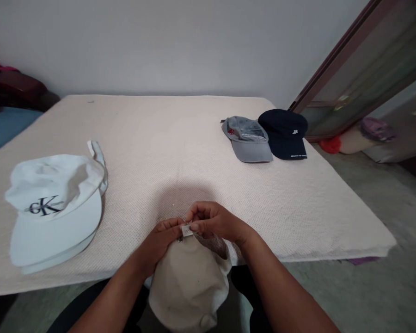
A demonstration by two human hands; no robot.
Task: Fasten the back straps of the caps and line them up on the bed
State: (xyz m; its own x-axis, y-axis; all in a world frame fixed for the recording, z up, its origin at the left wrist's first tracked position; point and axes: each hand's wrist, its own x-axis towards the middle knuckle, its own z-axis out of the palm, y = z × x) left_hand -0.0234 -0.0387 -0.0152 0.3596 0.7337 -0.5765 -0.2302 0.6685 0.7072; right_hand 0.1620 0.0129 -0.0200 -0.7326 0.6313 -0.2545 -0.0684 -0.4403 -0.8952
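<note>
A beige cap (189, 282) hangs from both hands at the near edge of the desk (159, 134), above the person's lap. The left hand (164, 237) pinches the cap's edge beside a small metal buckle; the right hand (215, 223) has its thumb and fingers closed at a pale tag (186, 230). Farther out, a white cap (55, 199) with black letters lies to the left, while a gray cap (251, 149) touches a navy cap (284, 132) toward the far right corner.

I look from the wearer's head, forward and down, close above the left hand (163, 237) and right hand (219, 223), facing the wall (159, 46).
</note>
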